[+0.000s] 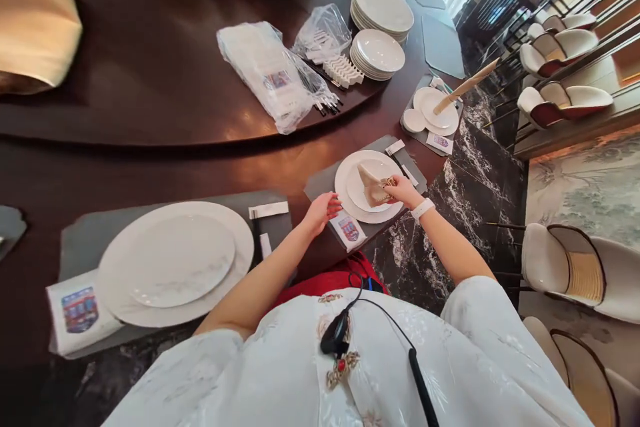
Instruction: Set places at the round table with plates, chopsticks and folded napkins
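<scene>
"What's below me?"

"On my feed the dark surface (150,173) fills the left and centre of the frame. Right of centre lies a grey mat (326,179), on it a large white plate (373,217), and on that a smaller plate (355,191)."

"My hands?"

"My left hand (323,209) is unclenched and holds nothing, by the large plate's lower-left rim; I can't tell whether it touches. My right hand (404,191) pinches the folded napkin (373,191) by its right end."

"How does the napkin lie?"

"Over the smaller plate, its long axis slanting from a tip at upper left down towards the right hand, clearly the nearer; the left hand sits apart, to its lower left."

"Anything hidden?"

"My right fingers cover some of its gold patterned detail (389,183), and I can't make out whether the napkin's base rests on the plate."
</scene>
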`<action>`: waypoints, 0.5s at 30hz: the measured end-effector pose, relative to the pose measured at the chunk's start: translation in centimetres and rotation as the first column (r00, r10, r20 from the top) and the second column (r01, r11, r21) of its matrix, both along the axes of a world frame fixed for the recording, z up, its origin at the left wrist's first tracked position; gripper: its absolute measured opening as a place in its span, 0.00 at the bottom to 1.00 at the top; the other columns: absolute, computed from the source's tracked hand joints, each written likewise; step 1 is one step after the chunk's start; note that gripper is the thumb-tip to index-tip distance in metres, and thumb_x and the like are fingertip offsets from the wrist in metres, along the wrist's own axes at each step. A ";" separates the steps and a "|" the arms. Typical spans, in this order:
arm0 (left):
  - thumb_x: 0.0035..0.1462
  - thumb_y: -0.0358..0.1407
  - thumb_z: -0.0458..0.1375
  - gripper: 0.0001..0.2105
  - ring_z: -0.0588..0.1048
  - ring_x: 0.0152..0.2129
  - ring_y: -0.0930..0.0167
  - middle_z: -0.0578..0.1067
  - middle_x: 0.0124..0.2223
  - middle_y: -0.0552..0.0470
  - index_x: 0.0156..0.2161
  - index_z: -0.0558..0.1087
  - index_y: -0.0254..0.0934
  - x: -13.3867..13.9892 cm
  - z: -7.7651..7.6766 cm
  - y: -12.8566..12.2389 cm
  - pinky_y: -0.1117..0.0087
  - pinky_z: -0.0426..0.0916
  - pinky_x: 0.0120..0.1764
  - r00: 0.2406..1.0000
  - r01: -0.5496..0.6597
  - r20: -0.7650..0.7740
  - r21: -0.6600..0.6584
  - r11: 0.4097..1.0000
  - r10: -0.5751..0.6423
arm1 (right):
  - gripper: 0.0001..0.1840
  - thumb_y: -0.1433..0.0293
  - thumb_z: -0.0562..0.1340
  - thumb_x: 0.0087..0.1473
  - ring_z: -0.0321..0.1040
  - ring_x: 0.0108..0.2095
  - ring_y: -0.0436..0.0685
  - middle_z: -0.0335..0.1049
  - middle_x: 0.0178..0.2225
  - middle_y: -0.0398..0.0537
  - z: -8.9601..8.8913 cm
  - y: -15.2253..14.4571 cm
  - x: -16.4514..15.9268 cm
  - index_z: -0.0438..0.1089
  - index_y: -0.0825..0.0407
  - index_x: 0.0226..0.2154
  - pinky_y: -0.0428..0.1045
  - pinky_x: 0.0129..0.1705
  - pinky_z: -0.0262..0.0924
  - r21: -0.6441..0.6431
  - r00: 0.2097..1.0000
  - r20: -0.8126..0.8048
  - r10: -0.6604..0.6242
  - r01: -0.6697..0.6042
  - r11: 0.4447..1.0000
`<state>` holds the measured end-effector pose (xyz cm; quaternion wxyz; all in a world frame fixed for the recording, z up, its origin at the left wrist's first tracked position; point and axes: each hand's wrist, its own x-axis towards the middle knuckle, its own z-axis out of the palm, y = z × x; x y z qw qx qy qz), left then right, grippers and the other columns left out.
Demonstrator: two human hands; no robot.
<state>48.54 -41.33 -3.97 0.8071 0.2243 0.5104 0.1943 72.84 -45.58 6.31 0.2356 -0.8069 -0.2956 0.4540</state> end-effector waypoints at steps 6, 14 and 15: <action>0.67 0.41 0.53 0.13 0.78 0.33 0.73 0.74 0.57 0.42 0.52 0.69 0.39 10.2 0.3 -1.5 0.72 0.70 0.35 0.991 0.088 -0.094 -0.083 0.993 -0.095 | 0.11 0.75 0.66 0.47 0.71 0.33 0.52 0.70 0.35 0.45 -2.9 2.9 4.7 0.66 0.53 0.36 0.47 0.32 0.72 -0.031 0.986 -0.081 0.147 -0.150 0.988; 0.69 0.51 0.45 0.22 0.79 0.41 0.65 0.77 0.54 0.46 0.57 0.68 0.42 14.0 0.0 -0.6 0.62 0.72 0.47 0.996 0.005 -0.091 0.050 0.999 -0.001 | 0.21 0.59 0.69 0.53 0.73 0.42 0.54 0.74 0.45 0.50 -3.2 4.3 7.8 0.67 0.52 0.45 0.47 0.38 0.72 0.019 0.943 -0.192 0.272 -0.274 0.962; 0.70 0.52 0.43 0.23 0.79 0.41 0.64 0.77 0.54 0.45 0.58 0.68 0.42 14.1 -0.1 -0.7 0.61 0.72 0.47 0.996 -0.015 -0.093 0.035 0.999 0.018 | 0.22 0.56 0.67 0.55 0.73 0.43 0.55 0.74 0.47 0.50 -3.2 4.4 8.4 0.67 0.52 0.46 0.47 0.38 0.72 0.018 0.940 -0.204 0.273 -0.275 0.961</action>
